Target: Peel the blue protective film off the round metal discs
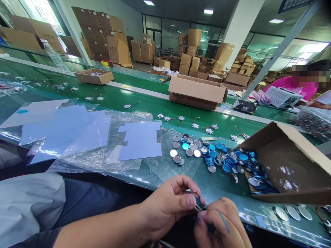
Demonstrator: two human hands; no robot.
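Head view: my left hand (168, 206) grips a small round metal disc (198, 202) between thumb and fingers (tightly closed), my right hand (218, 224) pinching its edge.

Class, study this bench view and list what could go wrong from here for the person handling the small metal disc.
The small metal disc, pinched between the left hand and right hand, might slip and fall past the edge of the green conveyor belt. The loose pile of blue and silver discs could also slide or scatter, as it spills from the tipped cardboard box.
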